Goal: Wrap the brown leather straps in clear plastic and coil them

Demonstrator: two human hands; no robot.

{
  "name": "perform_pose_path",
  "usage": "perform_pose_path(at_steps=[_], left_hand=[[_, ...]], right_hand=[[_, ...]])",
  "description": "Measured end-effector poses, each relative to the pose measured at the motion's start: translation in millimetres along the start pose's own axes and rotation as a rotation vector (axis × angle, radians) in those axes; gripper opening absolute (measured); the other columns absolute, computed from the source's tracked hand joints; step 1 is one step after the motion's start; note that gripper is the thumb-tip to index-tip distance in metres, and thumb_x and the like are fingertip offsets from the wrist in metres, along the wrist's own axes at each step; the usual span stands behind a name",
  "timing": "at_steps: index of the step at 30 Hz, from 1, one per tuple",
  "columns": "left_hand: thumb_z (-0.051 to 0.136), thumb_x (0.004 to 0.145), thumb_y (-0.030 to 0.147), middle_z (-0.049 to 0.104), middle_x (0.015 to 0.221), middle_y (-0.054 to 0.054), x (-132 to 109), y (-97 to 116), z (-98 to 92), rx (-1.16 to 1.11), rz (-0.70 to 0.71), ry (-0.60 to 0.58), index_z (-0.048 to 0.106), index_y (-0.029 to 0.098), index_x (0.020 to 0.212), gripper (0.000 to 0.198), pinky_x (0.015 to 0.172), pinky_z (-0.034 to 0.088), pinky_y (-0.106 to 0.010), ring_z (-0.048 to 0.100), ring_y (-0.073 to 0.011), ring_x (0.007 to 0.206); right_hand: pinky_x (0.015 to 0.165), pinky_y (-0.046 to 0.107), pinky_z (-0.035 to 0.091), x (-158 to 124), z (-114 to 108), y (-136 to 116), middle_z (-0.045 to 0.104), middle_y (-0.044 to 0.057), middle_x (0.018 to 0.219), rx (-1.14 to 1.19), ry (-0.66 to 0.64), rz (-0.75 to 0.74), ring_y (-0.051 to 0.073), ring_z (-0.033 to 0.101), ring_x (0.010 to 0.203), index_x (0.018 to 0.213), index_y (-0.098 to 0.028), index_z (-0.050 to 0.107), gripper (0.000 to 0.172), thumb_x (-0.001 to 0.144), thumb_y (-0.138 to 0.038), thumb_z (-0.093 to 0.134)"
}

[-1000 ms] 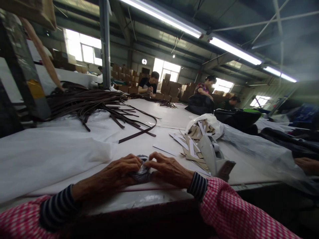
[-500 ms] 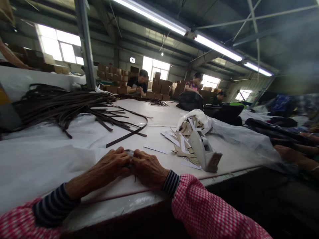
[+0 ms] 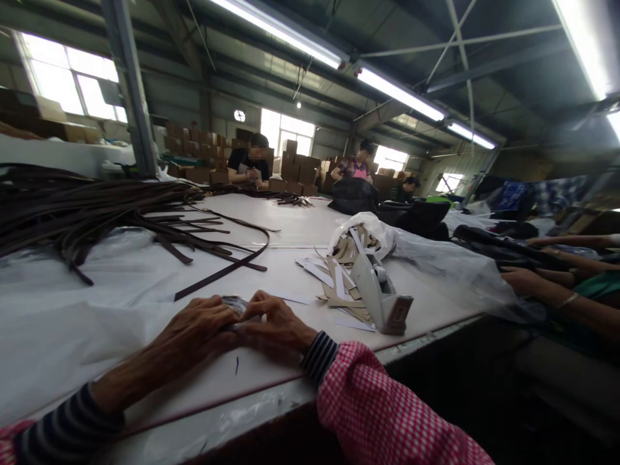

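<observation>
Close to the table's front edge, my two hands meet around a small shiny, grey, rounded object (image 3: 235, 302). Fingers cover most of it, so its kind does not show. My left hand (image 3: 206, 323) wraps it from the left side. My right hand (image 3: 274, 321) is closed at its right side, thumb and forefinger pinched together. A short dark mark (image 3: 237, 366) shows on the white tabletop just below the hands. Beyond them lies a dark brown strap (image 3: 220, 276), and a thin white strip (image 3: 293, 298) rests past my right hand.
A grey tape dispenser (image 3: 380, 300) stands to the right beside loose beige and white strips (image 3: 339, 284) spilling from a clear plastic bag (image 3: 382, 236). Many dark straps (image 3: 97, 206) are heaped at left on plastic sheeting. A co-worker's hands (image 3: 523, 281) are at far right.
The view has swung right, so the scene sits further left. My right hand's fingers have lifted and bent into a pinch; both hands stay at the grey object.
</observation>
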State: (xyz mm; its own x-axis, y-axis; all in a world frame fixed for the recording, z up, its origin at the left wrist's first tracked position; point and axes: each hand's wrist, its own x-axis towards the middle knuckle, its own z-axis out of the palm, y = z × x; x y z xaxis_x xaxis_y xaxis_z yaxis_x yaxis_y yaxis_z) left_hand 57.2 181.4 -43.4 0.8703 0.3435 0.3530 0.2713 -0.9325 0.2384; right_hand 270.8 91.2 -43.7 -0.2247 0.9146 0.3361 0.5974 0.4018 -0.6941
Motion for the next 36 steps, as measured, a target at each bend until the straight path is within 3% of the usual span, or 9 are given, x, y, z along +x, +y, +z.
perform_pose_path(at_steps=[2,4,8,12,15,18,22,29,36], left_hand=[[0.06,0.097,0.038,0.068,0.086,-0.002,3,-2,1.1,-0.02,0.012,-0.001,0.071,0.024,0.093,0.018,0.077,0.035,-0.032,0.058,-0.0222,0.084],[0.06,0.097,0.039,0.067,0.085,-0.002,8,-3,0.9,-0.033,0.004,-0.001,0.07,0.023,0.088,0.021,0.077,0.034,-0.032,0.058,-0.0221,0.082],[0.063,0.092,0.042,0.068,0.085,-0.003,14,-4,-5.0,-0.163,-0.161,0.061,0.071,0.021,0.084,0.024,0.077,0.036,-0.032,0.059,-0.0218,0.08],[0.071,0.083,0.055,0.065,0.073,-0.001,13,-9,-19.5,-0.621,-0.53,0.189,0.073,0.019,0.083,0.036,0.058,0.035,-0.026,0.055,-0.0177,0.066],[0.078,0.076,0.057,0.064,0.067,-0.001,9,-17,-23.8,-1.036,-0.655,0.321,0.072,0.016,0.076,0.042,0.052,0.036,-0.023,0.052,-0.0136,0.057],[0.084,0.076,0.047,0.071,0.077,-0.005,4,-25,-17.7,-1.325,-0.655,0.393,0.075,0.013,0.084,0.037,0.055,0.046,-0.021,0.059,-0.0142,0.063],[0.082,0.08,0.028,0.075,0.087,-0.009,0,-31,-7.3,-1.513,-0.66,0.464,0.077,0.01,0.095,0.024,0.064,0.057,-0.023,0.066,-0.0174,0.073],[0.076,0.084,0.022,0.076,0.09,-0.011,-3,-27,-7.8,-1.577,-0.654,0.493,0.077,0.007,0.096,0.018,0.069,0.061,-0.024,0.069,-0.0182,0.075],[0.08,0.082,0.023,0.077,0.094,-0.01,-2,-21,-11.8,-1.581,-0.634,0.487,0.077,0.009,0.098,0.022,0.068,0.058,-0.021,0.068,-0.0155,0.076]], right_hand=[[0.077,0.022,0.05,0,-18,3,0.065,0.001,0.103,-0.08,-0.063,0.015,0.013,0.065,0.09,0.107,-0.021,0.076,0.016,0.098,-0.032,0.069],[0.08,0.023,0.05,0,-36,8,0.067,0.003,0.105,-0.315,-0.047,0.076,0.013,0.066,0.089,0.111,-0.018,0.074,0.023,0.106,-0.031,0.056],[0.086,0.032,0.048,1,-57,20,0.066,0.012,0.109,-0.645,0.0,0.204,0.022,0.062,0.1,0.108,-0.011,0.072,0.018,0.101,-0.023,0.061],[0.077,0.031,0.047,9,-57,29,0.067,0.013,0.102,-0.81,-0.106,0.221,0.025,0.063,0.097,0.092,-0.013,0.072,0.012,0.094,-0.021,0.063],[0.073,0.031,0.046,16,-55,29,0.069,0.014,0.101,-0.887,-0.169,0.209,0.024,0.064,0.089,0.092,-0.012,0.071,0.013,0.092,-0.017,0.059],[0.077,0.033,0.046,20,-50,27,0.069,0.016,0.104,-0.938,-0.199,0.186,0.027,0.065,0.094,0.095,-0.011,0.072,0.014,0.089,-0.014,0.059],[0.083,0.034,0.044,23,-47,23,0.071,0.018,0.108,-0.958,-0.163,0.208,0.028,0.065,0.101,0.099,-0.01,0.072,0.017,0.088,-0.011,0.059],[0.071,0.025,0.041,11,-63,7,0.075,0.005,0.087,-0.834,0.05,0.328,0.019,0.068,0.087,0.09,-0.017,0.075,0.019,0.097,-0.022,0.058],[0.079,0.028,0.041,-7,-30,-3,0.071,0.008,0.098,-0.745,0.152,0.259,0.02,0.063,0.096,0.083,-0.017,0.07,0.018,0.094,-0.011,0.057]])
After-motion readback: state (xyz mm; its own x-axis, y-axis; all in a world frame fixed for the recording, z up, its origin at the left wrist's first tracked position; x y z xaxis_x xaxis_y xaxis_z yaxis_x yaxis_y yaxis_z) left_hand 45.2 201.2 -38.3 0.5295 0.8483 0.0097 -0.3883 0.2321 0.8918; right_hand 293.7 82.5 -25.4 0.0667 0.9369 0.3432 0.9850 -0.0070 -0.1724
